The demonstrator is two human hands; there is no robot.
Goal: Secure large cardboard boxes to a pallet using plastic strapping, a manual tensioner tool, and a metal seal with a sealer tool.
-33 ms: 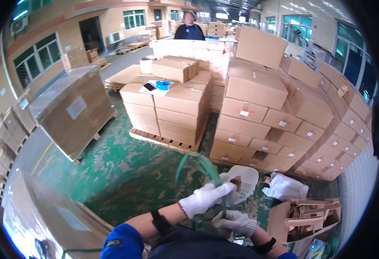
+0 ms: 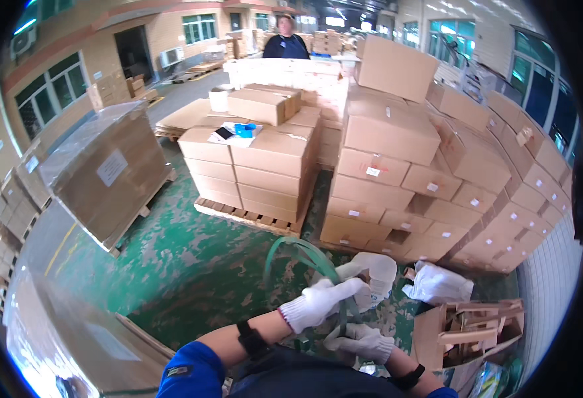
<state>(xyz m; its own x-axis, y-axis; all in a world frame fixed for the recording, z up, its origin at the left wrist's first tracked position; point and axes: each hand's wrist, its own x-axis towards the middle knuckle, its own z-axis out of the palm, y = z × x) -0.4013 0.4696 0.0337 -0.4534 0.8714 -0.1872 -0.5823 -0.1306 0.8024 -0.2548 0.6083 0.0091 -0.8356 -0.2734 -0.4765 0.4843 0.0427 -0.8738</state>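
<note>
A looped green strapping band (image 2: 318, 260) is gripped in my left hand (image 2: 319, 304), which wears a white knitted glove. The loop arches up and to the left of that hand, and a length of band runs down toward the right. Just below it, my right hand (image 2: 363, 342), gloved the same way, is closed around the lower part of the band. Behind my hands, a translucent plastic jug (image 2: 379, 273) is on the green floor, partly covered by my left hand.
Ahead, stacked cartons (image 2: 268, 159) stand on a wooden pallet (image 2: 245, 215). A tall carton stack (image 2: 384, 179) rises to the right. A white bag (image 2: 437, 285) and a box of cardboard scraps (image 2: 467, 335) lie near right. Wrapped pallet loads (image 2: 106, 179) stand left. A person (image 2: 286, 43) stands behind the cartons.
The view has shifted slightly, so the cartons sit a little further left and higher. Both hands keep their hold on the green strapping band.
</note>
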